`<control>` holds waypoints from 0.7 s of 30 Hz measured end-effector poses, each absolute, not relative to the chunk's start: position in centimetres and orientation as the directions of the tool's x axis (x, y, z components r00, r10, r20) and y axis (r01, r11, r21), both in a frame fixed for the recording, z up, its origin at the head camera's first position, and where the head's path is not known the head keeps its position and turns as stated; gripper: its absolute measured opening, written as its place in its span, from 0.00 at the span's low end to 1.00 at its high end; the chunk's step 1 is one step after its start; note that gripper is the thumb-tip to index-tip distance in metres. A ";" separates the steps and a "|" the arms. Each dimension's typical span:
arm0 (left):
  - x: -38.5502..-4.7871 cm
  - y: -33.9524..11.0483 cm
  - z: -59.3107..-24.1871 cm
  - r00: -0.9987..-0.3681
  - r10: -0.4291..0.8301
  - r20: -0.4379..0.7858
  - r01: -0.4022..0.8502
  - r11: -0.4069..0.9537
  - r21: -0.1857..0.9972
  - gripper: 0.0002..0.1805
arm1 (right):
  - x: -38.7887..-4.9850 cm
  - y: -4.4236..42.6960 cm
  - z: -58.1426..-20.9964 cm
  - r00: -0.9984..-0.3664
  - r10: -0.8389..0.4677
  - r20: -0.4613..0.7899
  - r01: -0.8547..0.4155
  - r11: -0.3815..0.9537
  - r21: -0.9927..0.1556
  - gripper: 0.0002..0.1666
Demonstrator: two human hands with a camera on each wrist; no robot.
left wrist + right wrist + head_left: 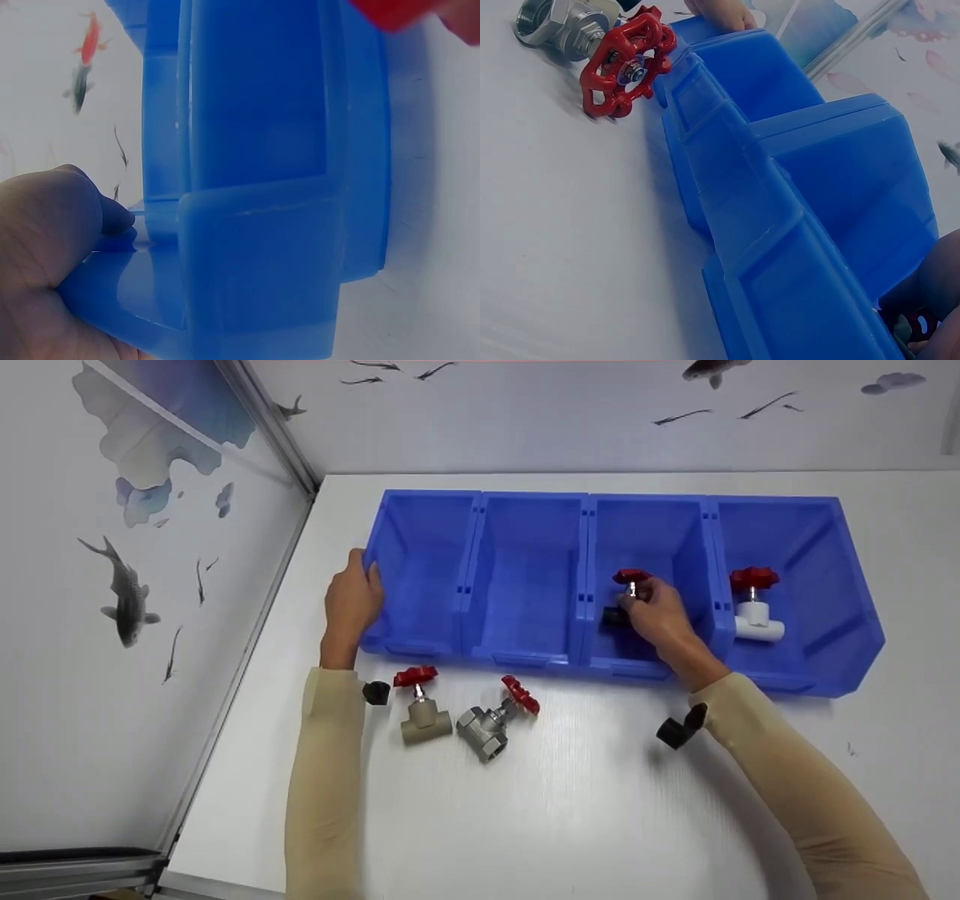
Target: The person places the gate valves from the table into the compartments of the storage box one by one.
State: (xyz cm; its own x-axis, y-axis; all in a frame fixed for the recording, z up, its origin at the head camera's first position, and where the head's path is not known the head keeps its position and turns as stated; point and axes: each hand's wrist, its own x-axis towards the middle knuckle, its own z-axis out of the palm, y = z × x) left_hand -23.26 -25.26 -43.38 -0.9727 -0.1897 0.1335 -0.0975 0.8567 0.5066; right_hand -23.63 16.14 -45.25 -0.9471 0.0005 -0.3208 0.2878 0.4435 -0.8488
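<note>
Head view showed us 4 blue bins (583,615) set side by side in a row on a white worktop (570,802). We saw the right hand (660,615) inside the 3rd bin from the left, its grip drawn in with thumb and fingers pinching a black valve (615,617) just under its red handwheel (631,576). The valve was upright, but we could not tell whether it touched the bin's floor. At the row's left end, the left hand (354,598) had its grip closed around the outer wall of the 1st bin; in the left wrist view we saw the thumb hooked over the edge. A white valve (759,626) stood in the 4th bin, near its left wall. In front of the 2 left bins, we saw a beige valve (425,720), upright, just beside a tilted metal valve (484,727).
</note>
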 end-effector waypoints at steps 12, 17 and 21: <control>-23.3 -25.3 -43.5 -0.972 -0.197 0.131 -0.106 0.857 0.504 0.23 | -23.7 15.7 -45.5 -0.949 -0.008 -0.314 0.273 0.473 -0.838 0.27; -23.2 -25.2 -43.4 -0.971 -0.199 0.132 -0.107 0.857 0.504 0.22 | -23.9 15.7 -45.7 -0.958 -0.006 -0.286 0.247 0.490 -0.836 0.26; -23.3 -25.2 -43.4 -0.971 -0.201 0.130 -0.111 0.857 0.503 0.22 | -24.0 15.7 -45.7 -0.957 0.001 -0.289 0.252 0.495 -0.832 0.26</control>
